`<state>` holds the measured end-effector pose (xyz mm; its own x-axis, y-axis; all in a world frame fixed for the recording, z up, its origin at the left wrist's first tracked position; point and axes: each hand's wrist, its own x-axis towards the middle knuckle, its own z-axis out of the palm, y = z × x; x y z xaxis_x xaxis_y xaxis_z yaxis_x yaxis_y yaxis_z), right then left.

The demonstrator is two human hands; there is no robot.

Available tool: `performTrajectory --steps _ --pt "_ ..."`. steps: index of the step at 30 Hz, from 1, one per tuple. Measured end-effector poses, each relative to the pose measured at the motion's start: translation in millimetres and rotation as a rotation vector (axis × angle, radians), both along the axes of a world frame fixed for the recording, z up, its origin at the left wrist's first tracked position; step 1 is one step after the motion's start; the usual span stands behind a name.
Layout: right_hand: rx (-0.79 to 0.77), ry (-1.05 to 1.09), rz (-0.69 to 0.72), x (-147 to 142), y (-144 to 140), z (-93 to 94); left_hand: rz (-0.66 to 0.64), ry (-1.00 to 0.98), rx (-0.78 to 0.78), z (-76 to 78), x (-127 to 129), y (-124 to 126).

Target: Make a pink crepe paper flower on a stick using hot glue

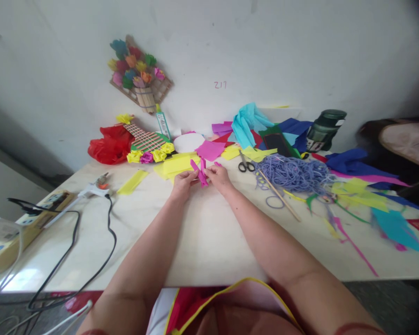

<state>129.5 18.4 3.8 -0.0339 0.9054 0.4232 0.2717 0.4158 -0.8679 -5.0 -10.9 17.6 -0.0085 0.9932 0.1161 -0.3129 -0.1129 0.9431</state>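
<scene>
Paper in magenta, shaped into narrow prongs, is at the centre of the head view, just above the surface. From where I stand, the left hand pinches one side and the right hand the other, each grip narrowed onto it; two-sided support probably steadies so flimsy a piece. Scissors lie right of centre, handles towards the person, perhaps for easy pick-up. Yellow sheets spread just behind the left hand, seemingly within easy reach. What looks like a glue gun rests at the left, perhaps apart from the paper for safety. Purple string is heaped at the right, likely pushed aside for elbow room.
</scene>
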Motion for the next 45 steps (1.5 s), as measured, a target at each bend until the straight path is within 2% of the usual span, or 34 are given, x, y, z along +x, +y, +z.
performTrajectory --steps 5,12,16,22,32,45 --pt "-0.071 0.004 -0.066 1 0 1.7 -0.007 -0.007 0.004 -1.8 0 1" --pt "-0.054 0.197 -0.081 -3 2 0.6 -0.008 -0.009 -0.001 -2.2 0 1" --pt "-0.035 0.211 -0.084 -3 5 -2.6 -0.011 0.011 -0.005 -1.9 -1 1" --pt "0.062 0.070 -0.160 5 3 1.8 0.032 0.088 -0.027 -2.2 -3 2" --pt "0.192 -0.176 -0.182 2 -7 7.8 0.089 0.216 -0.019 -6.1 1 4" --pt "0.256 -0.399 -0.246 -4 -15 10.3 0.180 0.271 -0.027 -8.5 9 6"
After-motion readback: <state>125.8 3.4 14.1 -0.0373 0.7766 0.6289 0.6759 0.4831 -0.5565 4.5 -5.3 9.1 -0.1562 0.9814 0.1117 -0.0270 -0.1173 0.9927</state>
